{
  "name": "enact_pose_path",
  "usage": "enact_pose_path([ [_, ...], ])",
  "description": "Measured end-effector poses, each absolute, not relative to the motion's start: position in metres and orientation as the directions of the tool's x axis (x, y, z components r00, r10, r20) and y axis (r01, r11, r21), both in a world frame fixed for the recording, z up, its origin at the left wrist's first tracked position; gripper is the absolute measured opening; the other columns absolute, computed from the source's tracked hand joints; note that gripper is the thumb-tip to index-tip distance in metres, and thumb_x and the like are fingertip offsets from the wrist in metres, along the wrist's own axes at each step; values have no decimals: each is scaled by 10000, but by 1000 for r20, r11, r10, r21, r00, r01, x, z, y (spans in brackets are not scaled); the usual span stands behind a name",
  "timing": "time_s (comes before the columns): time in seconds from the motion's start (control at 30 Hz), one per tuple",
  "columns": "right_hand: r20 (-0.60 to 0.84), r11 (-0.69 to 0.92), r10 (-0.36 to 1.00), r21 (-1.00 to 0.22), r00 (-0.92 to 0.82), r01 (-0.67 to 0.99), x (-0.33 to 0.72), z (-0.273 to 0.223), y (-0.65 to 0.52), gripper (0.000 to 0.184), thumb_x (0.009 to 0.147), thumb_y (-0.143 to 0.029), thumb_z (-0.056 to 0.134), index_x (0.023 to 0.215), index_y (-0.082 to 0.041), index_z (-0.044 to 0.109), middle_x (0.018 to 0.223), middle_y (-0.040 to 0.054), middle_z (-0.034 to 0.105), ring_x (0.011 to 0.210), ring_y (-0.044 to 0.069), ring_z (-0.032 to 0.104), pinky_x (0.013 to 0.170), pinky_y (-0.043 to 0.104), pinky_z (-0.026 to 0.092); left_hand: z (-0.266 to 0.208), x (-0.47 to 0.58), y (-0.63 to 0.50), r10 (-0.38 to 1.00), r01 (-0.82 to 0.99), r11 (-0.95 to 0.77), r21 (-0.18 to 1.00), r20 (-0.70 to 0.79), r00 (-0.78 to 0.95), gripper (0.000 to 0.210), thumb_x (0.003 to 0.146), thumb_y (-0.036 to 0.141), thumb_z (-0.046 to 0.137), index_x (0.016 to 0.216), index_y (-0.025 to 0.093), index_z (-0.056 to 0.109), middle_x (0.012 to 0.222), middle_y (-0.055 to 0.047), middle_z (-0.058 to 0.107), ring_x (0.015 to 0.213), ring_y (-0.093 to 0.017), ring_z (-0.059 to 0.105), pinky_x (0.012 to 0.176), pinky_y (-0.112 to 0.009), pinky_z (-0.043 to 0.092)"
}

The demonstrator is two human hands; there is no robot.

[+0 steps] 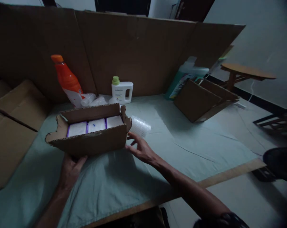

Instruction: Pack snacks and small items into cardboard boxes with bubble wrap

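Note:
A small open-topped cardboard box (91, 144) with torn, ragged ends sits slightly tilted in front of me. Inside it, several white packs (96, 125) with purple edges stand in a row. My left hand (71, 167) grips the box low at its front left, with the thumb along the lower edge and the other fingers hidden underneath. At the box's right end is my right hand (139, 148), its fingers apart and the fingertips at or very near the cardboard. Just behind that hand lies a piece of bubble wrap (141, 125).
An orange-and-white bottle (68, 80), crumpled clear plastic (97, 100) and a white jug (122, 92) stand before a tall cardboard screen (138, 57). Teal bottles (181, 79) and an open carton (197, 101) are at right. Another carton (12, 126) is at left on the green cloth (176, 139).

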State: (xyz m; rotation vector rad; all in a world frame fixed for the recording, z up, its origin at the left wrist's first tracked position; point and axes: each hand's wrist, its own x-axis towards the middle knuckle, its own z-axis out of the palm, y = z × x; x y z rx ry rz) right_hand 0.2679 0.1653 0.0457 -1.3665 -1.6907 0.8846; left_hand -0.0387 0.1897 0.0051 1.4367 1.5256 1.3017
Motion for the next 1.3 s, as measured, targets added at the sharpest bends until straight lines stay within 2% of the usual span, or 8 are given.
enact_pose_path([
  [0.23,210,248,969,-848,-134,469,276,40,223,532,851,-299,608,1371,-191,572,1321,127,656,1138,283,644,907,441,556,-1,-28,227,960,412,-129,902,217,-174,653,740,401,711,1327,178,531,1268,-119,655,1191,-294,633,1105,-440,461],
  [0.37,312,285,942,-554,-122,783,320,52,217,617,814,-179,574,1430,-195,536,1537,156,485,1400,328,458,1127,557,388,-14,-27,232,970,425,-93,900,177,-164,573,780,410,651,1295,191,530,1231,-114,674,1171,-277,650,1072,-411,489],
  [0.5,141,241,967,-246,-211,939,339,67,234,854,691,-49,590,1518,-198,440,1620,178,358,1470,376,348,1118,606,357,-16,-22,244,971,443,-54,895,150,-186,518,776,393,635,1242,183,554,1151,-129,698,1158,-320,652,1066,-475,484],
  [0.6,73,264,964,-152,-255,952,340,77,251,643,645,-13,650,1271,-158,654,1507,203,505,1441,396,388,1092,578,385,-10,-19,252,970,441,-44,896,145,-197,494,780,348,622,1237,170,568,1129,-139,708,1139,-331,660,1054,-498,486],
  [0.77,289,213,945,-192,-153,958,363,88,210,119,842,-214,661,959,-193,662,1446,182,556,1359,392,475,1025,606,425,-7,-23,209,958,392,-54,918,158,-238,591,800,359,647,1352,186,523,1331,-158,635,1272,-319,594,1117,-510,433],
  [0.93,697,304,716,-358,36,883,330,59,113,168,899,-318,665,1037,-237,613,1493,160,493,1332,326,523,1028,544,486,3,6,128,997,71,77,995,-77,6,633,832,497,666,1356,174,520,1356,-191,604,1231,-321,621,1008,-491,524],
  [1.07,510,566,794,-420,-331,709,281,28,54,307,893,-264,674,1196,-246,625,1415,148,585,1178,274,640,894,439,574,14,35,105,964,-111,240,964,-224,141,841,806,509,697,1488,158,353,1405,-234,545,1234,-335,620,947,-470,555],
  [1.3,426,305,903,-565,-45,767,288,46,58,209,951,-265,610,1151,-255,670,1236,107,704,1126,265,672,941,457,560,4,32,122,990,234,78,969,-103,96,744,819,337,644,1485,154,366,1397,-221,545,1020,-239,674,853,-396,565],
])
